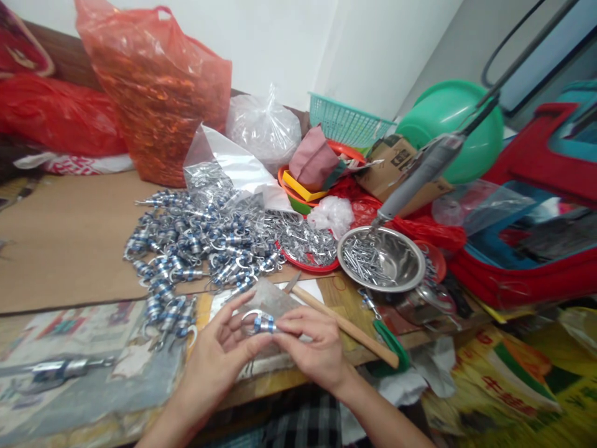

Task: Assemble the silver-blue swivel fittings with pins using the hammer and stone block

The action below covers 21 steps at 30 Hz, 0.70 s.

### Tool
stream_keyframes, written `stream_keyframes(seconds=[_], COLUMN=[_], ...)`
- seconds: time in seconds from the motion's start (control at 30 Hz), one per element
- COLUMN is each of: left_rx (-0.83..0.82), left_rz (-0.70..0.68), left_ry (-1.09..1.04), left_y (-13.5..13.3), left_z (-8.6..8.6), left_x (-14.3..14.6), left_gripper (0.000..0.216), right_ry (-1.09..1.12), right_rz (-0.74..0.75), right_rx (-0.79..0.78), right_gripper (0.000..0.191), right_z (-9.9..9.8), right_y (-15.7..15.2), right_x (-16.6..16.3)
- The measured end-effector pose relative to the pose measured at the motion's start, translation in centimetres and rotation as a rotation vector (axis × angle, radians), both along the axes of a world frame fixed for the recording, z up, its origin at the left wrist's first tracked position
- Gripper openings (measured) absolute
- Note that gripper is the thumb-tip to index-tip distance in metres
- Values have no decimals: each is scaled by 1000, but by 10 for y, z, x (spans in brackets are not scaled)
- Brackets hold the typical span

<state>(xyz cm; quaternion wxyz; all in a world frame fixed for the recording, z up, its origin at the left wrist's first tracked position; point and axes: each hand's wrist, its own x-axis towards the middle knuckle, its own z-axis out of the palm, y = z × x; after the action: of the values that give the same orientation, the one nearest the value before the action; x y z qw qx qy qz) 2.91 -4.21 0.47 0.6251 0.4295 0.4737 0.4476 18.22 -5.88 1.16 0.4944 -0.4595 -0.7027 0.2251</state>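
In front of me, at the bench's edge, both hands are on a small silver hook fitting (265, 324) with blue bands and a curved pale hook. My left hand (224, 342) supports it from the left, thumb against its body and fingers curled behind. The fingertips of my right hand (312, 342) pinch its right end, partly covering it. Just beyond my hands lies a flat grey metal plate (268, 292). A hammer (345, 323) with a wooden handle rests beside my right hand. Many similar blue-banded fittings (186, 242) are heaped beyond my left hand.
A steel bowl (405, 280) of metal pins stands at the right, near a red tray (321, 267) of small metal parts. A grey-handled rod (420, 168) slants over the bowl. Large red bag (153, 106), green basin (457, 137) and red plastic chair (513, 274) surround the bench.
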Motion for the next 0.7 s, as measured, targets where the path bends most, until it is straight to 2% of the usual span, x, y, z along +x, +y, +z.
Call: stream_keyframes(seconds=[0.07, 0.13, 0.17, 0.23, 0.27, 0.33, 0.5, 0.6, 0.7], left_rx=[-5, -35, -54, -80, -83, -73, -93, -120, -105], left_rz=[19, 11, 3, -9, -15, -31, -112, -89, -56], left_ry=[-50, -67, -73, -77, -77, -75, -88, -129, -150], left_y=[0, 3, 4, 7, 8, 9, 9, 9, 10], left_z=[-4, -6, -6, -5, -4, -3, -7, -11, -13], left_x=[2, 2, 2, 1, 0, -1, -2, -1, -1], left_gripper=[71, 67, 66, 65, 65, 67, 67, 68, 70], right_ry=[-36, -198, -333, -686, -754, -851, -989, -980, -905], right_rz=[40, 18, -57, -353, -433, -498, -451, -409, -400], right_rx=[-91, -140, -152, -194, -235, -321, -463, -478, -448], right_gripper=[7, 10, 13, 21, 24, 20, 14, 21, 14], right_z=[2, 5, 7, 10, 10, 7, -7, -9, -7], right_y=[7, 24, 36, 64, 79, 107, 144, 148, 145], right_x=[6, 19, 29, 51, 62, 79, 86, 83, 90])
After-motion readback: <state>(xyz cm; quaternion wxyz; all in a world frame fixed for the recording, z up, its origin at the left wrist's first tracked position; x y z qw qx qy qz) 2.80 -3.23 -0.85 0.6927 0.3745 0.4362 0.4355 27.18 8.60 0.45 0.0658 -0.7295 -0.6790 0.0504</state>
